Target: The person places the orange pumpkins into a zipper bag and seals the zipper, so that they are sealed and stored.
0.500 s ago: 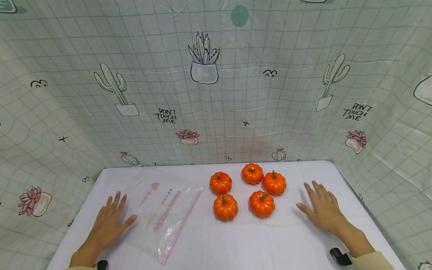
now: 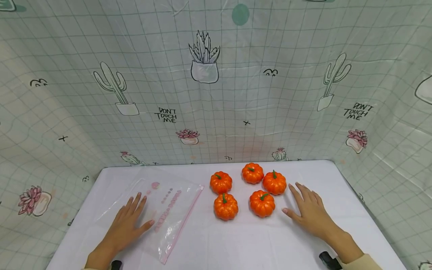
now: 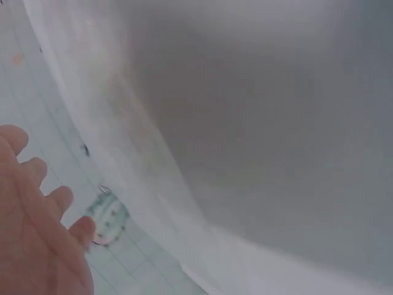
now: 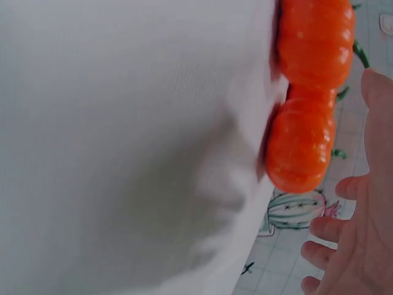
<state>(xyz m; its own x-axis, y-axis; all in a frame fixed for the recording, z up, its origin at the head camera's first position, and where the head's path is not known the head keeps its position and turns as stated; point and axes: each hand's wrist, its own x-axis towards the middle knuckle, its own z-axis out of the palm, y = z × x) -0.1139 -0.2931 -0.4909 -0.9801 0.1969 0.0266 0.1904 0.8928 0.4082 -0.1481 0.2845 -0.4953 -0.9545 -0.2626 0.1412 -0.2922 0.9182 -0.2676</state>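
Several small orange pumpkins with green stems sit in a loose cluster mid-table in the head view. The nearest to my right hand (image 2: 308,212) are a front pumpkin (image 2: 262,204) and a right-hand pumpkin (image 2: 274,183). That hand holds nothing, its fingers spread and pointing at the cluster. A clear plastic zip bag (image 2: 175,210) with pink print and a pink seal edge lies flat on the left. Over its left part is my left hand (image 2: 125,227), fingers extended and palm down, holding nothing. In the right wrist view, a pumpkin (image 4: 299,144) shows beside the right fingers.
A white cloth covers the table (image 2: 216,243). Behind and at both sides hangs a gridded curtain (image 2: 216,101) with cactus drawings, meeting the table's back edge. A dark wrist strap piece (image 2: 329,260) shows below the right hand.
Both hands have moved inward: the left one rightward over the zip bag, the right one leftward, closer to the pumpkins. The pumpkins and the bag lie where they were.
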